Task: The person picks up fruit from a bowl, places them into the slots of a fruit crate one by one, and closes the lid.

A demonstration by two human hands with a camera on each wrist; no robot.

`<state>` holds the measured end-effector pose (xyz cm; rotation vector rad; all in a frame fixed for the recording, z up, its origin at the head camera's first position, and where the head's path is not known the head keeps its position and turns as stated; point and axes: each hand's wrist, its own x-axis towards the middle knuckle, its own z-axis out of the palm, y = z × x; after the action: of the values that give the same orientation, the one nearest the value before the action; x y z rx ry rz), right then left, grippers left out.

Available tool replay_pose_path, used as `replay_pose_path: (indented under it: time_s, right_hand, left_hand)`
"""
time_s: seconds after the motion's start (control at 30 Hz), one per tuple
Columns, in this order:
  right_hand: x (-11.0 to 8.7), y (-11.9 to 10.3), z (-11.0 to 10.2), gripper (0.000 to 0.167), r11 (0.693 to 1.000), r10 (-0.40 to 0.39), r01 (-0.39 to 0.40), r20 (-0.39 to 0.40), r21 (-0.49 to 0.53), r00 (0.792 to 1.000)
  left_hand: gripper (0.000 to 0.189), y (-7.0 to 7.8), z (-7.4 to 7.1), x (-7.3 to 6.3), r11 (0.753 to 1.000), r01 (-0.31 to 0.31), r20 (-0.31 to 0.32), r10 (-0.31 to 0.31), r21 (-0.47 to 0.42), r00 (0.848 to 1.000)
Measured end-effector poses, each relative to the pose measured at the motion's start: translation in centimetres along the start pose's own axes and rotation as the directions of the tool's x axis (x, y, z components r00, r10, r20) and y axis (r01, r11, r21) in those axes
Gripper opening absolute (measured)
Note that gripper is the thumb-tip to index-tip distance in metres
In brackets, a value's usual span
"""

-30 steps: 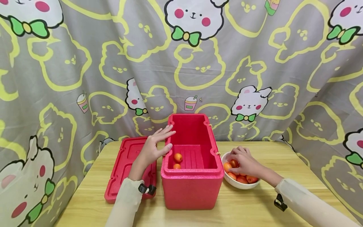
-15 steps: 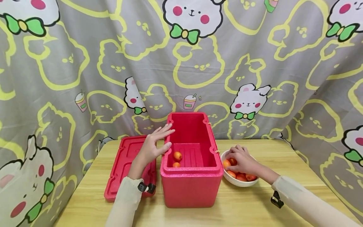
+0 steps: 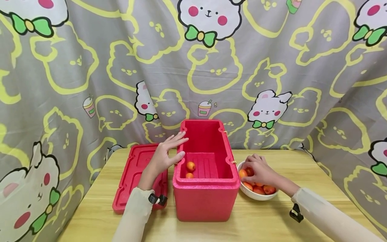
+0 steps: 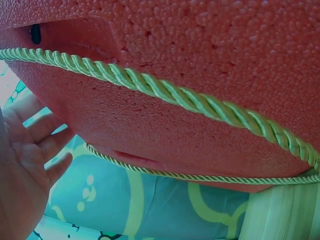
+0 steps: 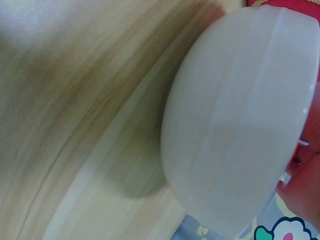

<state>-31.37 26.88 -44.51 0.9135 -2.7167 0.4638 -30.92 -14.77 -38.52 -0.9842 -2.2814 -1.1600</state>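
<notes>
A red foam box (image 3: 205,205) stands lidless in the middle of the table, with two orange loquats (image 3: 190,166) on its floor at the left. My left hand (image 3: 164,154) rests at the box's left rim, fingers spread and straight. In the left wrist view its fingers (image 4: 55,142) lie along the red wall beside a twisted gold rope (image 4: 175,95). My right hand (image 3: 258,169) reaches into a white bowl (image 3: 257,195) of loquats, fingers and thumb curled round a loquat (image 3: 249,171). The bowl's side hides most of that hand in the right wrist view.
A red lid (image 3: 124,191) lies flat on the wooden table (image 3: 266,225), left of the box and partly under the left forearm. The bowl stands close against the box's right side. A patterned curtain (image 3: 217,84) hangs behind the table and along both sides.
Both hands keep nearly the same place, the left at the rim and the right in the bowl. The head view shifts slightly; the loquats in the box stay put.
</notes>
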Motion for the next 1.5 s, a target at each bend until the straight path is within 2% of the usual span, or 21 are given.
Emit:
replay_pose_path:
  time_s: [0.1,0.4,0.57,0.77,0.93,1.1,1.3,1.5]
  right_hand:
    - [-0.1,0.2,-0.4,0.029,1.0,0.0,0.0,-0.012,0.011,1.0]
    - [0.6,0.3,-1.9,0.028,1.0,0.0,0.003,-0.124,0.024,0.992]
    - [1.3,-0.4,-3.2,0.027,0.999,-0.022,0.031,-0.202,0.045,0.979]
    - [2.4,-1.4,-5.2,0.034,0.994,-0.077,0.099,-0.343,0.047,0.936]
    - [3.2,-1.6,-6.4,0.038,0.992,-0.097,0.124,-0.458,0.028,0.884]
    - [3.8,-1.9,-6.9,0.042,0.988,-0.12,0.151,-0.531,0.015,0.839]
    - [4.5,-2.6,-7.5,0.042,0.982,-0.145,0.187,-0.579,0.013,0.802]
    - [5.2,-3.4,-8.2,0.041,0.979,-0.143,0.2,-0.602,0.028,0.786]
  left_hand:
    - [0.058,0.1,0.0,0.1,1.0,-0.007,-0.001,0.007,0.002,1.0]
    - [0.057,0.1,-0.3,0.4,1.0,-0.022,0.001,0.022,0.009,1.0]
    - [0.058,0.2,-0.3,0.3,1.0,-0.012,0.007,0.012,0.01,1.0]
    - [0.057,0.2,-0.4,0.3,1.0,-0.02,-0.004,0.02,0.012,1.0]
    - [0.056,0.1,-0.3,0.1,1.0,-0.025,-0.007,0.025,0.015,1.0]
    - [0.056,0.0,-0.3,0.1,0.999,-0.026,-0.01,0.026,0.019,1.0]
    - [0.056,0.0,-0.3,0.1,1.0,-0.024,-0.007,0.024,0.013,1.0]
    - [0.054,-0.1,0.0,0.1,1.0,-0.027,-0.004,0.027,-0.002,1.0]
